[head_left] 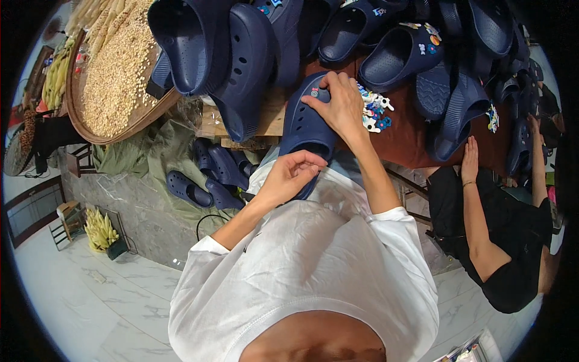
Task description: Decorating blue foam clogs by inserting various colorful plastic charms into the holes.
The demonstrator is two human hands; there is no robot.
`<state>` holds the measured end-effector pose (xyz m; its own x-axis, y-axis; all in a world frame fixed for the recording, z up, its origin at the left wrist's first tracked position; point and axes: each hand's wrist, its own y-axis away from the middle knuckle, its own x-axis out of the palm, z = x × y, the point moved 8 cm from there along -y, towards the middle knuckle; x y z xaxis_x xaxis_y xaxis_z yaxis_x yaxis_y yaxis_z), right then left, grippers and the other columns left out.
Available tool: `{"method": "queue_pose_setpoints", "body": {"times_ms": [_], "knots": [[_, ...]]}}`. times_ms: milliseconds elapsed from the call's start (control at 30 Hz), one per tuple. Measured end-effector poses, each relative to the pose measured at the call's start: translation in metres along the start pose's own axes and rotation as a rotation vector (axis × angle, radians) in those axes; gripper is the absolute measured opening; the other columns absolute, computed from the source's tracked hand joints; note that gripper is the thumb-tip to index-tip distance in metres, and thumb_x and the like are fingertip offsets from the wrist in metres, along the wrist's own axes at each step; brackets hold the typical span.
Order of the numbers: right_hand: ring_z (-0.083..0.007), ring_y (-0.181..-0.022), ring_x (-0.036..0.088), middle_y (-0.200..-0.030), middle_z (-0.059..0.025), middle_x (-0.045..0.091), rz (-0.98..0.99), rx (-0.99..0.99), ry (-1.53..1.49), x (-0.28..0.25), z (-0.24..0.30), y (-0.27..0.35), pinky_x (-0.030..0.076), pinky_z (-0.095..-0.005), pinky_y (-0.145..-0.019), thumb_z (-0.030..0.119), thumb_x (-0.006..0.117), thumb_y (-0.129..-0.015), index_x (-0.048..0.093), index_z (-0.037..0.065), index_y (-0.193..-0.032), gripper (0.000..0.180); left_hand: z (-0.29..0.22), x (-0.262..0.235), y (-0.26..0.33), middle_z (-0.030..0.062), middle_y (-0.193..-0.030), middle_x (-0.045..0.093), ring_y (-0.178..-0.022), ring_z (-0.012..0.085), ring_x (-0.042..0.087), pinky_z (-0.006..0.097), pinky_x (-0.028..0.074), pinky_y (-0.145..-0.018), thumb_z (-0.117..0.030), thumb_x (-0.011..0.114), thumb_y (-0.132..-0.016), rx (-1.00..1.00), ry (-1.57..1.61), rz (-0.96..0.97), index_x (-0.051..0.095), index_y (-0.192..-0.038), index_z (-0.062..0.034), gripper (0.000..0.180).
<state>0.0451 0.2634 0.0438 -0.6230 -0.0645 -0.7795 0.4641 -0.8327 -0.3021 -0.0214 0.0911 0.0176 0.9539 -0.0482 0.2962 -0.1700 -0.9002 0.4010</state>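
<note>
— What is the person in the white shirt handling?

— A navy clog (306, 130), lying at the near edge of the brown table (416, 142), toe toward them. The left hand (291, 175) grips its near end, fingers curled together around the rim.

— And the other one?

— The right hand (339, 104) rests on the clog's top, fingertips pinching a small round charm (314, 92) against it. Loose colourful charms (374, 111) lie just beside that hand. Another person's hand (469, 160) lies flat on the table.
</note>
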Motion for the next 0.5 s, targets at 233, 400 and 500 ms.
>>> {"method": "queue_pose_setpoints", "body": {"times_ms": [233,400,500], "knots": [[-0.0324,-0.084,0.055,-0.087,-0.0106,0.059,0.025,0.033,0.029,0.006,0.001,-0.003,0.046,-0.0439,-0.074,0.031,0.084,-0.073,0.061,0.007,-0.089,0.038,0.072,-0.005,-0.047,0.0053,-0.113,0.065,-0.098,0.0141,0.061,0.027,0.048,-0.085,-0.011,0.059,-0.098,0.013,0.325,-0.144,0.058,-0.125,-0.0005,0.029],[-0.0321,-0.083,0.055,-0.087,-0.0101,0.058,0.009,0.017,0.031,0.005,0.000,-0.002,0.046,-0.0439,-0.073,0.031,0.085,-0.073,0.060,0.007,-0.088,0.038,0.048,-0.011,-0.081,0.0083,-0.143,0.052,-0.127,0.0226,0.054,0.040,0.043,-0.110,-0.020,0.049,-0.105,0.104,0.879,-0.504,0.047,-0.141,-0.0044,0.039],[-0.0316,-0.083,0.056,-0.087,-0.0102,0.058,0.039,0.028,0.033,0.006,0.000,-0.003,0.047,-0.0434,-0.072,0.034,0.086,-0.071,0.060,0.007,-0.087,0.041,0.044,-0.007,-0.104,0.0082,-0.149,0.048,-0.134,0.0221,0.049,0.043,0.037,-0.117,-0.024,0.045,-0.106,0.102,1.093,-0.344,0.045,-0.145,-0.0081,0.042]]}}
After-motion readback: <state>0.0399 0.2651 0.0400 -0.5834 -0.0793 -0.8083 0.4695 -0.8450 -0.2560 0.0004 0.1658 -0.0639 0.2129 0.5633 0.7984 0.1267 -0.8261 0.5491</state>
